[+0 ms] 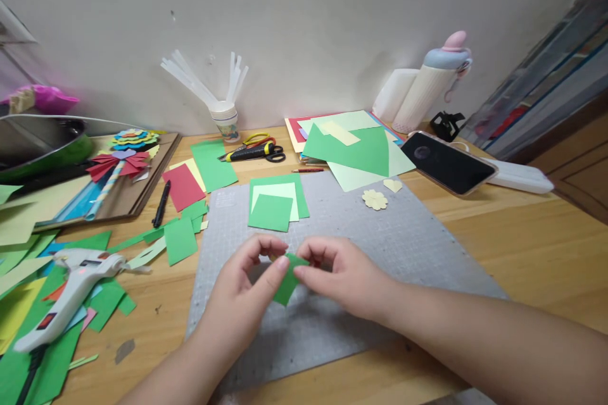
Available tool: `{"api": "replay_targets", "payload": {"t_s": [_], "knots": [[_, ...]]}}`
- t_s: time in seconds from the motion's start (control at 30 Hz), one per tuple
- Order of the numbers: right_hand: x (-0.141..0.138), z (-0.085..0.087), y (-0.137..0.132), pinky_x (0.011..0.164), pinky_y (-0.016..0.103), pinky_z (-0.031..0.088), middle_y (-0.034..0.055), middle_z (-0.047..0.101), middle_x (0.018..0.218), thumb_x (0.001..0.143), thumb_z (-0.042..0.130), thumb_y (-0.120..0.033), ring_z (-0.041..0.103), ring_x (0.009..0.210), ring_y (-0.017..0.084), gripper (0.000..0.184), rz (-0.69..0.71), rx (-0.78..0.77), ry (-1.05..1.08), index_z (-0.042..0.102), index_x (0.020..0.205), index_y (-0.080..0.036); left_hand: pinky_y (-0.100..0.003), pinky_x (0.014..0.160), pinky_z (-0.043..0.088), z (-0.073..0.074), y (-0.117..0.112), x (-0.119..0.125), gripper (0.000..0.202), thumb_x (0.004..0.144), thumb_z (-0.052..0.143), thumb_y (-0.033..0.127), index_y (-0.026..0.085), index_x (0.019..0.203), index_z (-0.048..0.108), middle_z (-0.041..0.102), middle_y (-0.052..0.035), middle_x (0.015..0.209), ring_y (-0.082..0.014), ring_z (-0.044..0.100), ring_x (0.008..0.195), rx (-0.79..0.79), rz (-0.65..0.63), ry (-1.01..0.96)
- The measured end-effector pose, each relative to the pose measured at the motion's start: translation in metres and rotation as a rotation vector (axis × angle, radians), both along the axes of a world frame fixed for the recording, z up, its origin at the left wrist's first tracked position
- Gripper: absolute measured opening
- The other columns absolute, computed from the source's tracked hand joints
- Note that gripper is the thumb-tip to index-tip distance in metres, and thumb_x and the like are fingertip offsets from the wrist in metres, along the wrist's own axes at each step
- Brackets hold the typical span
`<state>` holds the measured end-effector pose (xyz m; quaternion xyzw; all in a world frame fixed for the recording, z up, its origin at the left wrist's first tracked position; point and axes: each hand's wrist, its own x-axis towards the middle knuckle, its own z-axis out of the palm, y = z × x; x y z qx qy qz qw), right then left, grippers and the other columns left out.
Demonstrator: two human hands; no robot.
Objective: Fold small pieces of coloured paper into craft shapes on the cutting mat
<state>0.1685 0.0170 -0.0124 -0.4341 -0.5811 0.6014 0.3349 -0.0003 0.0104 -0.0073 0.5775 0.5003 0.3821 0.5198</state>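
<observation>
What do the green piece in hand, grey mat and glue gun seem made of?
Green piece: matte paper or thin card, by its flat colour and thin edges. Grey mat: probably dull plastic or rubber, with a fine grid. Glue gun: likely hard plastic; smooth, white, moulded-looking body.

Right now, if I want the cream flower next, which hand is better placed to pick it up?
Likely the right hand: it is nearer the flower, which lies beyond it on the mat. Both pinch the green paper, but the left hand could probably hold it alone.
</observation>
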Motion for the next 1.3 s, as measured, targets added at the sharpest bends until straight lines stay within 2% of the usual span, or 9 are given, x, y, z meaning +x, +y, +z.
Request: {"api": "replay_targets", "payload": {"t_s": [0.13, 0.2, 0.33, 0.47, 0.6, 0.67, 1.07, 1.3], "knots": [[0.004, 0.0, 0.007, 0.066, 0.025, 0.04, -0.0019, 0.055, 0.069, 0.078, 0.059, -0.03, 0.051, 0.066, 0.012, 0.013, -0.181, -0.057, 0.125, 0.056, 0.073, -0.018, -0.026, 0.071, 0.042, -0.001, 0.005, -0.001, 0.015, 0.08, 0.06, 0.033, 0.019, 0.087, 0.06, 0.059, -0.0018, 0.085, -0.0166, 0.054, 0.081, -0.101, 0.098, -0.112], [0.005, -0.001, 0.009, 0.068, 0.026, 0.041, -0.0021, 0.055, 0.068, 0.078, 0.06, -0.031, 0.051, 0.066, 0.012, 0.015, -0.201, -0.073, 0.138, 0.056, 0.073, -0.018, -0.025, 0.07, 0.041, -0.001, 0.006, -0.002, 0.014, 0.079, 0.062, 0.031, 0.018, 0.083, 0.06, 0.059, -0.001, 0.081, -0.0157, 0.053, 0.079, -0.105, 0.109, -0.102], [0.003, -0.005, 0.006, 0.067, 0.026, 0.041, -0.0019, 0.053, 0.072, 0.077, 0.062, -0.03, 0.051, 0.068, 0.012, 0.015, -0.117, -0.089, 0.167, 0.053, 0.076, -0.018, -0.025, 0.065, 0.039, -0.003, 0.006, -0.004, 0.011, 0.08, 0.06, 0.03, 0.019, 0.077, 0.058, 0.056, 0.0008, 0.075, -0.0146, 0.051, 0.073, -0.059, 0.127, -0.029], [0.001, -0.004, 0.002, 0.071, 0.028, 0.042, 0.0009, 0.056, 0.089, 0.073, 0.066, -0.026, 0.054, 0.083, 0.015, 0.023, -0.129, 0.02, 0.096, 0.053, 0.092, -0.02, -0.026, 0.065, 0.039, -0.003, 0.002, -0.005, 0.009, 0.082, 0.055, 0.027, 0.02, 0.076, 0.057, 0.057, 0.0008, 0.074, -0.0159, 0.051, 0.072, 0.053, 0.076, 0.171], [0.002, 0.0, -0.001, 0.074, 0.03, 0.041, 0.0007, 0.059, 0.08, 0.076, 0.059, -0.021, 0.054, 0.08, 0.016, 0.003, -0.119, 0.159, -0.09, 0.057, 0.077, -0.019, -0.028, 0.069, 0.04, -0.002, -0.002, -0.003, 0.007, 0.082, 0.053, 0.022, 0.022, 0.076, 0.058, 0.06, 0.0007, 0.076, -0.0175, 0.054, 0.076, 0.211, 0.005, 0.329], [0.002, 0.001, -0.001, 0.071, 0.029, 0.042, 0.0, 0.059, 0.075, 0.077, 0.057, -0.02, 0.054, 0.076, 0.016, 0.005, -0.125, 0.179, -0.116, 0.056, 0.073, -0.019, -0.028, 0.07, 0.041, -0.002, -0.003, -0.003, 0.007, 0.081, 0.053, 0.021, 0.022, 0.077, 0.058, 0.061, 0.0006, 0.076, -0.0178, 0.055, 0.077, 0.249, -0.006, 0.35], [0.001, -0.002, -0.003, 0.069, 0.027, 0.042, -0.0001, 0.059, 0.075, 0.077, 0.058, -0.017, 0.055, 0.074, 0.015, 0.006, -0.109, 0.31, -0.178, 0.057, 0.071, -0.019, -0.028, 0.066, 0.042, 0.001, -0.004, -0.001, 0.009, 0.078, 0.052, 0.019, 0.021, 0.071, 0.057, 0.061, 0.001, 0.07, -0.0179, 0.057, 0.071, 0.293, -0.008, 0.417], [0.001, -0.002, -0.006, 0.069, 0.026, 0.042, -0.0008, 0.06, 0.075, 0.077, 0.058, -0.014, 0.056, 0.074, 0.014, 0.007, -0.061, 0.375, -0.181, 0.058, 0.073, -0.019, -0.027, 0.059, 0.04, -0.001, -0.007, 0.001, 0.009, 0.078, 0.049, 0.018, 0.022, 0.069, 0.05, 0.056, 0.0018, 0.067, -0.0171, 0.053, 0.067, 0.299, 0.007, 0.486]]}}
